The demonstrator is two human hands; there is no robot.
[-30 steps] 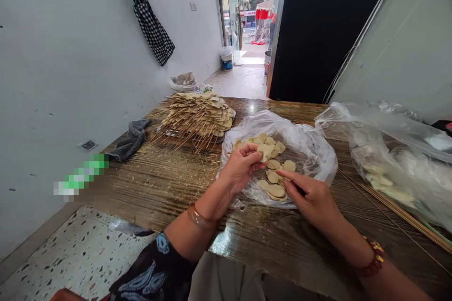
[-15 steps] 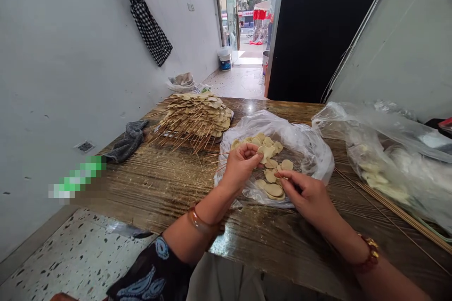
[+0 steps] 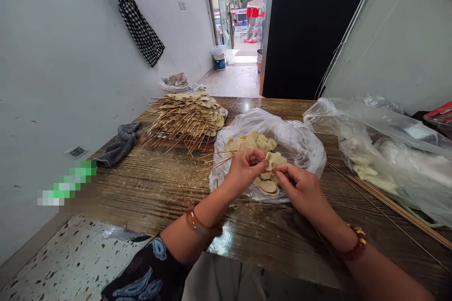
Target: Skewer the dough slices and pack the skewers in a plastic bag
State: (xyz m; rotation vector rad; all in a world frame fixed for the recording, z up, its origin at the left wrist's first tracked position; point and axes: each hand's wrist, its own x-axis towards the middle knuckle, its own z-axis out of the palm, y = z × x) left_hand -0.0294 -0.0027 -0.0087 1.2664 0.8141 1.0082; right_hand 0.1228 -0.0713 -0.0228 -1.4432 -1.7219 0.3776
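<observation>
Between thumb and fingers, my left hand (image 3: pixel 249 167) pinches pale yellow, flat round slices (image 3: pixel 276 159), held up over an open plastic bag. Close against them is my right hand (image 3: pixel 300 183), its fingertips closed on a thin wooden skewer, mostly hidden by the hand. The clear plastic bag (image 3: pixel 307 150) lies spread on the table. More loose round slices (image 3: pixel 269 187) rest on it below my hands, and another group (image 3: pixel 252 140) lies behind my left hand. A few skewer ends (image 3: pixel 221 156) stick out to the left of that group.
A tall pile of skewered slices (image 3: pixel 190 115) sits on a tray at the back left. A grey cloth (image 3: pixel 122 143) lies at the left edge of the wooden table (image 3: pixel 158 193). Bare skewers (image 3: pixel 391 204) and another plastic bag (image 3: pixel 384 160) are on the right.
My hands have come together, the right fingertips now meeting the slices in my left hand. The skewer stretch that showed between them is covered. The view has shifted slightly right.
</observation>
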